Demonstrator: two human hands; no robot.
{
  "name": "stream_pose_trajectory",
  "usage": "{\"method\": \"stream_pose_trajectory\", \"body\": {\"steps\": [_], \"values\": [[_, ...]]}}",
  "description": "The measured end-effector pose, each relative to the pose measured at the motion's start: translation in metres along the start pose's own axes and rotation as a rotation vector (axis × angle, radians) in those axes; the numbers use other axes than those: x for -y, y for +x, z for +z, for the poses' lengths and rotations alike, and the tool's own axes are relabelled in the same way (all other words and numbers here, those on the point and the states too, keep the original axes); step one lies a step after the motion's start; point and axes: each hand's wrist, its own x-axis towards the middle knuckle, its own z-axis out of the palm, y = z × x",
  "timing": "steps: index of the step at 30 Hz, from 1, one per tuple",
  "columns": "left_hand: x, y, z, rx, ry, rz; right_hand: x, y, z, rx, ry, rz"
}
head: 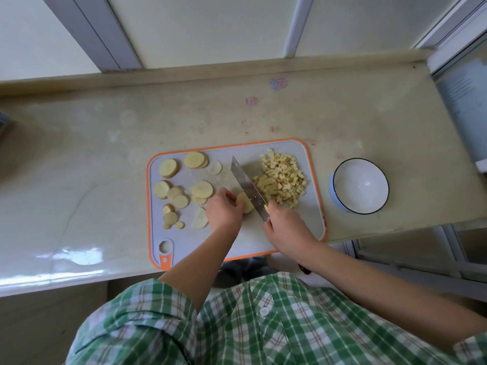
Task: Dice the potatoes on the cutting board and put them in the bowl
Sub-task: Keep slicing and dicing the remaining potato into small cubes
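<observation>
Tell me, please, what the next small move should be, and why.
Probably press the knife down through the potato piece the left hand holds: the right hand grips the knife with its blade against that piece, many slices lie uncut, and the bowl is empty.

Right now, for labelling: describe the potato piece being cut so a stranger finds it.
On the orange-rimmed cutting board, look left of the diagonal knife. The potato piece sits beside it there, the only one held by the left hand.
</observation>
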Motion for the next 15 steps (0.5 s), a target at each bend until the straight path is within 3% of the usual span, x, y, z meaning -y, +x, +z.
{"method": "stream_pose_trajectory", "body": {"steps": [15], "values": [[0.000, 0.002, -0.001, 0.028, -0.012, -0.008, -0.004, 0.007, 0.019, -0.014, 0.146, 0.038]]}}
